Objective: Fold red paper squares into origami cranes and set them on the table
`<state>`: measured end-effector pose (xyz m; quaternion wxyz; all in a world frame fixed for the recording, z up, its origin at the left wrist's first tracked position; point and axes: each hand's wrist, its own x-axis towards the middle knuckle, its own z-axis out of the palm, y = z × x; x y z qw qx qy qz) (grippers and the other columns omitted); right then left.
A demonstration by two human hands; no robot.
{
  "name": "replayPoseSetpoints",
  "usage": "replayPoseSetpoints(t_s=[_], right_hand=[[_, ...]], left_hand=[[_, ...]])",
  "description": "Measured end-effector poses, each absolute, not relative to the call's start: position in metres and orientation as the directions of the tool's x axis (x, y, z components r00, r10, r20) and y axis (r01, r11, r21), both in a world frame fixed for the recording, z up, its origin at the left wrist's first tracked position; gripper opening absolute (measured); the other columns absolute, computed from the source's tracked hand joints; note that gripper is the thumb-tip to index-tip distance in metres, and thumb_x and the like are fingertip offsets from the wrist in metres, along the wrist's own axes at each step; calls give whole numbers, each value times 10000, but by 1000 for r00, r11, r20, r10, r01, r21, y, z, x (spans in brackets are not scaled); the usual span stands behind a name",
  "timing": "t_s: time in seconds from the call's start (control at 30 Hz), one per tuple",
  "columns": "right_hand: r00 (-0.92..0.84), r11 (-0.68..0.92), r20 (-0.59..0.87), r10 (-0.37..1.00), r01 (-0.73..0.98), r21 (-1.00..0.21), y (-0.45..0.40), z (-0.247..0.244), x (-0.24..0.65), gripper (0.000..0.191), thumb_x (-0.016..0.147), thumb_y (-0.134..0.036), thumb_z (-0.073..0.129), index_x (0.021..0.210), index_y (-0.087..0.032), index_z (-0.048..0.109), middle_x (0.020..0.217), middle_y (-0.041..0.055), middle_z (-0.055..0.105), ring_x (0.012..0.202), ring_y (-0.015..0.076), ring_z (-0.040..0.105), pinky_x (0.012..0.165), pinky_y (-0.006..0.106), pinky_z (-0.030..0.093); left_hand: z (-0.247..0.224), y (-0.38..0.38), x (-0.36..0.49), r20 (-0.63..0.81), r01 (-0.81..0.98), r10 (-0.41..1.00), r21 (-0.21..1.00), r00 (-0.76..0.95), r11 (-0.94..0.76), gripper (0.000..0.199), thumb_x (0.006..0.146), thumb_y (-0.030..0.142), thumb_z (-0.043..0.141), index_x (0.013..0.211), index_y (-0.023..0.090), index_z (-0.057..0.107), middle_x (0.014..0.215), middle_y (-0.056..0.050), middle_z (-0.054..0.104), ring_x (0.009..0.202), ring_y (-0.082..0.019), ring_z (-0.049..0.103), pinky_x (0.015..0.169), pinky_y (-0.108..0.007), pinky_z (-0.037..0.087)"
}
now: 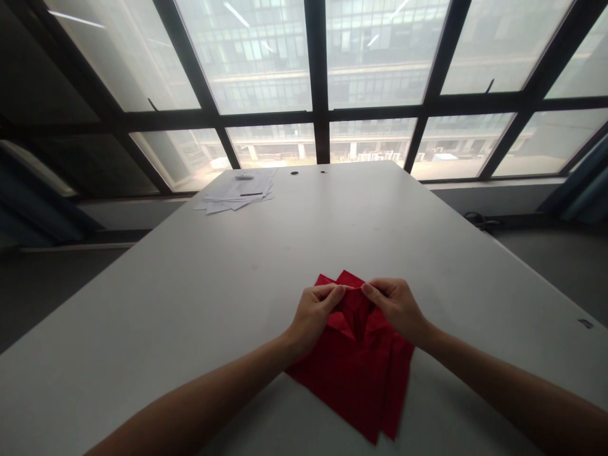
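A red cloth, folded in layers with its lower corners pointing toward me, lies on the white table. My left hand pinches its upper part between thumb and fingers. A short way to the right, my right hand pinches the same upper edge. Between the two thumbs the cloth is drawn up, with creases running down below it. Two pointed corners stick out beyond my hands on the far side. The fingertips beneath the fabric are hidden.
Loose papers are piled at the far left of the table, with a small pale object on top. A dark round hole shows near the far edge. A small dark label is at the right edge. Windows stand beyond.
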<state>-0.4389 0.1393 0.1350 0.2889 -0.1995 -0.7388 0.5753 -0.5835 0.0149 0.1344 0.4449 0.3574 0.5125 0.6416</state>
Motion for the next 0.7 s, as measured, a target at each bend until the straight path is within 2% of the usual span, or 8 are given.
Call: replayPoseSetpoints(t_s=[0.2, 0.37, 0.43, 0.5, 0.57, 0.63, 0.7], right_hand=[[-745, 257, 185, 641, -19, -966, 144, 130, -440, 412, 891, -474, 595, 663, -138, 665, 577, -9, 522, 550, 116, 427, 501, 245, 339], [-719, 244, 185, 670, -22, -970, 145, 131, -440, 407, 884, -479, 607, 657, -145, 658, 600, 3, 572, 557, 123, 476, 498, 242, 365], [-738, 190, 165, 654, -52, -980, 144, 133, -441, 345, 866, -476, 639, 784, -148, 703, 667, 18, 639, 608, 144, 553, 536, 246, 421], [-785, 121, 144, 603, -89, -989, 142, 134, -442, 336, 822, -450, 705, 995, -162, 712, 812, 45, 716, 727, 181, 638, 627, 269, 493], [-814, 83, 131, 567, -102, -991, 141, 135, -442, 381, 790, -418, 748, 1076, -172, 693, 918, 69, 745, 816, 204, 674, 705, 297, 526], [-812, 93, 125, 570, -88, -992, 141, 135, -442, 311, 791, -400, 749, 991, -165, 708, 921, 79, 752, 823, 206, 684, 722, 305, 533], [-802, 122, 129, 583, -71, -990, 141, 135, -441, 265, 791, -390, 749, 923, -164, 711, 873, 70, 752, 789, 201, 684, 702, 302, 535]], left_hand=[[131, 17, -583, -47, -289, 947, 956, -318, -50, 381, 910, 459, 630, 886, 97, 746, 775, -72, 685, 695, -149, 611, 671, -268, 492], [134, 16, -585, -59, -188, 943, 982, -326, -3, 340, 879, 440, 673, 916, 111, 751, 833, -76, 706, 738, -164, 634, 681, -262, 500], [134, 17, -586, -52, -160, 933, 987, -357, -6, 334, 878, 430, 674, 963, 116, 750, 840, -75, 705, 750, -166, 640, 685, -260, 510], [134, 18, -588, -18, -162, 924, 986, -381, -48, 369, 865, 404, 694, 1141, 160, 708, 917, -70, 706, 803, -176, 656, 730, -281, 534], [134, 19, -589, 48, -140, 928, 984, -368, -107, 535, 780, 340, 787, 1278, 222, 632, 1020, -63, 695, 868, -190, 665, 773, -303, 549], [134, 19, -591, 116, -58, 932, 988, -343, -144, 586, 696, 271, 850, 1246, 230, 653, 1060, -64, 693, 891, -197, 662, 787, -301, 547], [135, 18, -591, 150, 52, 922, 989, -357, -141, 382, 734, 275, 820, 1095, 189, 731, 988, -68, 714, 846, -184, 653, 763, -279, 530]])
